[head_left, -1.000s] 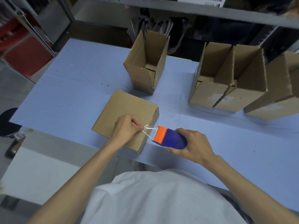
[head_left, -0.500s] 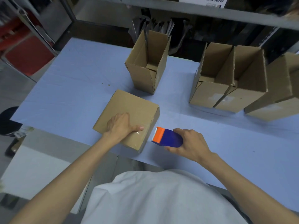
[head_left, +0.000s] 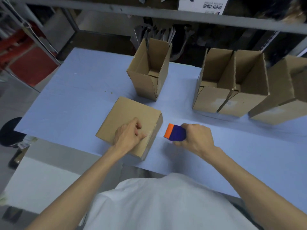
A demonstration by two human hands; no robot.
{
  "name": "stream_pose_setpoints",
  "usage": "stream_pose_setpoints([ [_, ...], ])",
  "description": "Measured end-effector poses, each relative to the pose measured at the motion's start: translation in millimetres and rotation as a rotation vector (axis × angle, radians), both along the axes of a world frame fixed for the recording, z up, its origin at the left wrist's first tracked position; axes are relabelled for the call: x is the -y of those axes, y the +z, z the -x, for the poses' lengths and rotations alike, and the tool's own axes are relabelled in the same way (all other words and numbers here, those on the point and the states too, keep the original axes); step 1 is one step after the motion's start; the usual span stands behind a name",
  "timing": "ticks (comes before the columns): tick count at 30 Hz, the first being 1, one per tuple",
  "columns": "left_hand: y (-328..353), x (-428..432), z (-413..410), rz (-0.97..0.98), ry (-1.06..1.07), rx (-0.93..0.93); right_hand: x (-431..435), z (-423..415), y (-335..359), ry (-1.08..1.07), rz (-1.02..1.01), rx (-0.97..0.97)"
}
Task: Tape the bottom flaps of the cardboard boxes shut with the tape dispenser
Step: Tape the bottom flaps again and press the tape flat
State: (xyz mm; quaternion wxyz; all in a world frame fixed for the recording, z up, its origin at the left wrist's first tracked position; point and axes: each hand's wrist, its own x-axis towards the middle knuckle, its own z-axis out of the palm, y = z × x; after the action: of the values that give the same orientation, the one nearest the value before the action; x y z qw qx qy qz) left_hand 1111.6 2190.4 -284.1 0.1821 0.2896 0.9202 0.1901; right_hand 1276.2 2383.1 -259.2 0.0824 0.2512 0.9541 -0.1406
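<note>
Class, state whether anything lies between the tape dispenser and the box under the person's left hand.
Nothing visible does. Only bare table separates the tape dispenser, gripped by the right hand, from the box; the left hand rests on its top.

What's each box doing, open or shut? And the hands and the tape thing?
Near box: closed side up, tape near its right edge.
Left hand: presses on the near box.
Tape dispenser: held beside the box, off it.
Right hand: grips the tape dispenser.
Middle box: upright, top open.
Two right boxes: upright, tops open.
</note>
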Motion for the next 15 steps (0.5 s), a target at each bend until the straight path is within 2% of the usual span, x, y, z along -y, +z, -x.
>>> stream_pose_setpoints([
  [2, -2.1, -5.2, -14.3, -0.046, -0.074, 0.016, -13.8, -5.6, 14.2, -0.022, 0.026, -0.102],
  [4, -4.3, -11.2, -24.6, -0.05, -0.051, -0.006, -17.9, -7.0, 22.2, -0.009, 0.01, -0.146],
  [9, -8.7, -25.2, -34.5, 0.067, 0.006, -0.161, -12.9, -11.4, 15.5, -0.062, -0.004, -0.262],
  [12, -7.6, -34.1, -35.9, 0.124, 0.035, -0.192, -8.9, -15.6, 8.0, -0.101, 0.077, -0.322],
  [15, -8.8, -29.0, -29.1, 0.155, -0.043, -0.15, -9.3, -17.8, 5.8, -0.204, 0.168, -0.392],
])
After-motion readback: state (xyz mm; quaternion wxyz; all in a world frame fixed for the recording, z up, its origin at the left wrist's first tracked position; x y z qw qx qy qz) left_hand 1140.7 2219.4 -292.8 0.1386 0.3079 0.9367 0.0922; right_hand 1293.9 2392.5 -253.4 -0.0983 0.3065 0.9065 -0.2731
